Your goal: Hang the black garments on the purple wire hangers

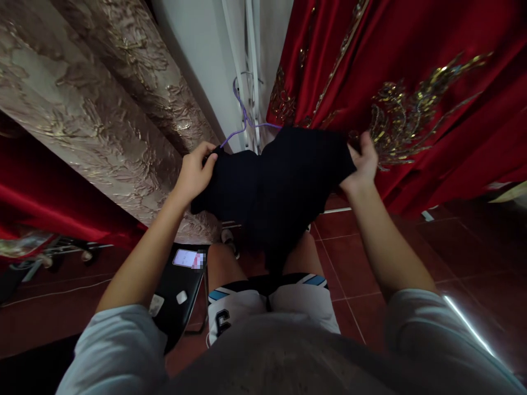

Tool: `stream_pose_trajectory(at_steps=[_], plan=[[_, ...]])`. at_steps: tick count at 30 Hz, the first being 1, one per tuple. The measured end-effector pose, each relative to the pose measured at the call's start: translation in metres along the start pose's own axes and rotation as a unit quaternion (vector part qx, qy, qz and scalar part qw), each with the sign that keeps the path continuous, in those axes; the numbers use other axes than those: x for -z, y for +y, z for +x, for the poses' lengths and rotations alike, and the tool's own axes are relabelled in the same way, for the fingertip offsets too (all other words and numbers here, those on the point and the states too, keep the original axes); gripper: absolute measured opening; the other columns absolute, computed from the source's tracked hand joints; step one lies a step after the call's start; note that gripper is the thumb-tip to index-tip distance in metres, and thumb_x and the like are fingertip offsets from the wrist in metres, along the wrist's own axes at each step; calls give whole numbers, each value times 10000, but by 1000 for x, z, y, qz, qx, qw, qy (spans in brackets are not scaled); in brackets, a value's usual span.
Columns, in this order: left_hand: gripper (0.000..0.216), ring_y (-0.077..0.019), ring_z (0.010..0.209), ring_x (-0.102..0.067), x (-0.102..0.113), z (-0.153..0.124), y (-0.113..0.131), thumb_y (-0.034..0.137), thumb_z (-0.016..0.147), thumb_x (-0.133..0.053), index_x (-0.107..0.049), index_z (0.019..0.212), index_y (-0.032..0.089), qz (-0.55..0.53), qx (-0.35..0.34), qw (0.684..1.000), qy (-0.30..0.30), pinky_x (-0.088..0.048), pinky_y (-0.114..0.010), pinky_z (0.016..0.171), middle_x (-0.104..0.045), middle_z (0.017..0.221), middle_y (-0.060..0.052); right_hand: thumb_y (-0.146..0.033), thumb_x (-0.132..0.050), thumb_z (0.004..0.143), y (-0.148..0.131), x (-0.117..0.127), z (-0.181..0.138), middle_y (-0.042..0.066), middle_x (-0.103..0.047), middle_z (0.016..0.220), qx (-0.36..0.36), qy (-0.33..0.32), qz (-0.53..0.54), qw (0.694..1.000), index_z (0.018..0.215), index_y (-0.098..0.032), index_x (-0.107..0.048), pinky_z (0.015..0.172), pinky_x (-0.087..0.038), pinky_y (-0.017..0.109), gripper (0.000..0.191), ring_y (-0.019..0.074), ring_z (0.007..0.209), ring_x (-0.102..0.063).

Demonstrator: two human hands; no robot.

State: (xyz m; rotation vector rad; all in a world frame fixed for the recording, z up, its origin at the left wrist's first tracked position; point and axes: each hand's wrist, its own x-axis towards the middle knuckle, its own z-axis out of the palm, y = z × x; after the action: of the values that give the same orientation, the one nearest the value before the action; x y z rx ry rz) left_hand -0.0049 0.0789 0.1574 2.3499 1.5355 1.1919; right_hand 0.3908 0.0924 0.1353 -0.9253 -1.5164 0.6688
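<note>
A dark navy or black shirt (288, 175) hangs in front of me on a thin purple hanger (246, 118), whose hook reaches up to a white metal rail. At the hanger's left end, my left hand (198, 170) pinches the shirt's shoulder between thumb and fingers. My right hand (362, 163) is at the shirt's right edge, near what looks like a sleeve opening, and holds that side out. Some of its fingers are hidden by the cloth. The lower part of the shirt droops in dark folds above my knees.
Beige embossed fabric (123, 99) hangs at the left, and red satin with gold sequins (424, 109) at the right. A black stool (171, 315) by my left leg bears a lit phone (186, 258) and a small white case (181, 297). Red tiles (358, 269) cover the floor.
</note>
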Motion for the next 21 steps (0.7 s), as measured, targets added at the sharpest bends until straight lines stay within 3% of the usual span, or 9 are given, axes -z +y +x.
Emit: stream_pose_trajectory(at_steps=[3,5,7,9,11,12,14,18,21], plan=[[251,-187,785,-616,-2,6,-5,414,997,-524,-630,944,194,5,11,1000,15,-512,-313,817,-662,829,-27,-844,-104,931,-27,2,12,104,-744,1217,-49,-25,69,996,1182,-232,-733,958,-541,513,912,258,1196,-676],[255,-190,763,-597,-6,14,-13,432,970,-574,-613,883,196,11,24,999,38,-503,-320,805,-631,786,-22,-840,-88,915,-50,-8,13,72,-752,1197,-74,-59,112,989,1232,-268,-717,964,-541,483,907,231,1168,-691],[245,-192,769,-589,-10,20,-26,418,949,-598,-593,840,199,6,39,997,64,-500,-328,815,-615,779,-22,-857,-181,900,-66,-25,6,55,-764,1147,-77,-129,142,978,1219,-271,-727,959,-558,457,862,236,1131,-707],[250,-191,787,-586,-12,20,-35,420,950,-581,-573,827,203,-22,57,994,88,-504,-334,830,-599,777,-20,-837,-359,897,-70,-43,-9,64,-772,1115,-64,-266,136,952,1164,-239,-757,952,-577,438,766,257,1107,-718],[292,-193,798,-595,-13,10,-35,479,952,-571,-560,838,210,-72,66,992,80,-519,-345,838,-578,763,-13,-697,-543,921,-61,-59,-28,84,-761,1181,-28,-399,70,914,1169,-218,-766,1009,-562,441,584,272,1149,-702],[323,-200,821,-612,-12,3,-29,519,950,-572,-560,847,213,-104,60,991,59,-530,-358,856,-582,769,-15,-590,-601,934,-53,-64,-36,102,-738,1249,3,-426,12,905,1201,-209,-759,1067,-530,463,492,284,1205,-675],[367,-230,944,-663,-11,-14,-4,579,953,-570,-581,874,222,-169,20,985,-11,-532,-412,967,-641,843,-40,-396,-648,928,-31,-74,-51,150,-626,1441,70,-385,-128,911,1341,-178,-691,1198,-404,536,469,330,1377,-550],[378,-283,1334,-585,-12,-39,74,605,976,-554,-633,893,245,-279,-53,949,-140,-334,-510,1250,-727,1125,-98,-322,-756,801,6,-95,-65,187,-272,1694,138,-238,-280,920,1628,-138,-324,1289,-203,636,951,406,1593,-191],[437,-304,1390,-548,-21,-40,118,664,946,-568,-679,872,248,-349,-25,912,-216,-359,-505,1248,-720,1218,-107,-397,-716,829,18,-112,-70,108,-328,1680,152,-209,-280,925,1617,-260,-322,1298,-211,622,892,367,1591,-225]])
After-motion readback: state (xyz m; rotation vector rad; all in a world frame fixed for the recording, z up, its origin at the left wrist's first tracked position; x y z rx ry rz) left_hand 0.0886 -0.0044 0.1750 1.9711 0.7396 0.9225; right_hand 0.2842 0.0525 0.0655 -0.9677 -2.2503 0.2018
